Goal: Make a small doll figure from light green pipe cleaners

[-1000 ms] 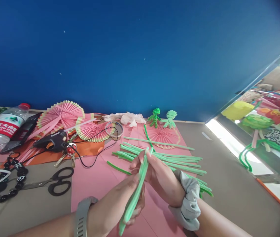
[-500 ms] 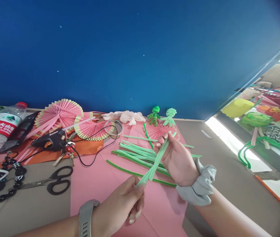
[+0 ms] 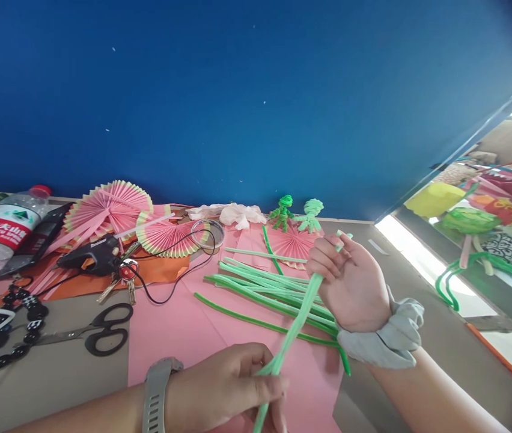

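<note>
A bundle of light green pipe cleaners point(image 3: 300, 319) runs slantwise between my two hands. My left hand point(image 3: 242, 385), with a grey watch on its wrist, pinches the lower part, and green strands stick out below its fingers. My right hand point(image 3: 350, 279) has its fingers curled round the upper end, and a grey scrunchie point(image 3: 384, 337) circles that wrist. Beneath the bundle, loose green pipe cleaners point(image 3: 249, 279) lie across pink paper point(image 3: 170, 343). Behind them stand a dark green pipe-cleaner figure point(image 3: 284, 211) and a lighter one point(image 3: 311, 215).
Scissors point(image 3: 107, 328) and a black bead bracelet point(image 3: 26, 352) lie at left. Further back are a glue gun point(image 3: 91, 255), keys point(image 3: 130, 282), pink paper fans point(image 3: 107, 210) and a plastic bottle point(image 3: 6, 231). A blue panel point(image 3: 238, 108) rises behind the table.
Both hands have shifted right, the left one also downward, carrying the bundle along. The strands' lower part now shows below my left hand. A dark green tip has appeared near my right wrist.
</note>
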Motion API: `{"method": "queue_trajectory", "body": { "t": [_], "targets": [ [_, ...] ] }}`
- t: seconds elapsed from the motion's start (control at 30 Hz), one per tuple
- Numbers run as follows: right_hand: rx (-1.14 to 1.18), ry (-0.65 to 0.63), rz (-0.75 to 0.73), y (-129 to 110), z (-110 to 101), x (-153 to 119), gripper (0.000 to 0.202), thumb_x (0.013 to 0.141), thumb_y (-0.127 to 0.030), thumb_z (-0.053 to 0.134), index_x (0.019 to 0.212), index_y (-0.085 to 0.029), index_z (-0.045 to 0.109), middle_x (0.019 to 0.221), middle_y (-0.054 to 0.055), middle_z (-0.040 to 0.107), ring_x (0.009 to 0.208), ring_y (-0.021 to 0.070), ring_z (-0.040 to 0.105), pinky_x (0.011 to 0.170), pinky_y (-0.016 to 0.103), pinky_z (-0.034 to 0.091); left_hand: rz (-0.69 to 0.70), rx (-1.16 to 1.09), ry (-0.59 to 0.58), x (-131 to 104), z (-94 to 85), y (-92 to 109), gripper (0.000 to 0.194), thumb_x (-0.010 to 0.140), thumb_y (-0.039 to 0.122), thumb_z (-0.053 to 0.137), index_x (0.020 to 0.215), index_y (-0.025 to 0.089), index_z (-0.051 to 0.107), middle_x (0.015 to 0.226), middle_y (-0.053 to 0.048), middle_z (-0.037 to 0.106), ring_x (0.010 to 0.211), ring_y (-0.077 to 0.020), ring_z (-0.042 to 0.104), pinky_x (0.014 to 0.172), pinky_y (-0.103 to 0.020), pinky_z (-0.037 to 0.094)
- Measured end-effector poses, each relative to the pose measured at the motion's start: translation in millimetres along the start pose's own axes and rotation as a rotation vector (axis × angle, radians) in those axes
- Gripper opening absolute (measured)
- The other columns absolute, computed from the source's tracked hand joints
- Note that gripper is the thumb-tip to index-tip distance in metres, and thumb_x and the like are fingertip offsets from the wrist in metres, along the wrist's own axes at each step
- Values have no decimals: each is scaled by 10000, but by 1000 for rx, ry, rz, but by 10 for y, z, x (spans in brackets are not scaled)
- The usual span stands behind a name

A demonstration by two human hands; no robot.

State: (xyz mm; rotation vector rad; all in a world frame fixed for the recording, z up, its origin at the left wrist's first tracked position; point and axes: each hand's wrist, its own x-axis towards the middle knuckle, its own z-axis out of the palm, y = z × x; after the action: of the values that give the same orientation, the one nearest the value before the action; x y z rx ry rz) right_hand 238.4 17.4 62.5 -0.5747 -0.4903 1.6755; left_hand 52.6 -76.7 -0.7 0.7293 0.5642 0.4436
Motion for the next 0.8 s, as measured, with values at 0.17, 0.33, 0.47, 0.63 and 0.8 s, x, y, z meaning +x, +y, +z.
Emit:
{"method": "queue_trajectory", "body": {
  "t": [0.17,0.33,0.47,0.63,0.8],
  "targets": [
    [41,-75,92,213,111,-125,260,883,-226,341,648,-160,431,574,-72,134,426,55,191,368,152,261,100,-47,-25,-39,66,91,338,796,430,535,986,158,468,854,-73,586,775,-165,588,716,-326,428],
    [-11,-91,130,360,150,-182,205,887,-200,355,726,-168,479,609,-58,196,471,53,263,441,156,323,180,23,68,-35,43,123,233,879,372,404,893,158,495,667,13,477,521,-70,474,534,-221,398],
    [-35,-38,83,344,96,-146,223,881,-175,367,676,-170,455,609,-57,203,461,53,264,437,163,326,94,-9,181,-20,-67,123,272,885,398,366,856,165,504,569,75,265,420,-33,150,384,-150,134],
    [-134,-73,31,358,59,-127,231,902,-238,348,727,-194,491,643,-35,356,569,73,418,561,197,416,67,-187,192,-5,-165,169,298,872,395,372,704,160,445,540,78,217,426,-43,102,379,-155,104],
    [-556,-255,146,504,71,-217,195,862,-347,466,1005,-231,529,954,24,531,917,146,495,770,276,429,109,-413,106,-9,-174,226,259,876,341,389,749,137,487,502,82,212,427,-44,102,376,-128,86]
  ]
}}
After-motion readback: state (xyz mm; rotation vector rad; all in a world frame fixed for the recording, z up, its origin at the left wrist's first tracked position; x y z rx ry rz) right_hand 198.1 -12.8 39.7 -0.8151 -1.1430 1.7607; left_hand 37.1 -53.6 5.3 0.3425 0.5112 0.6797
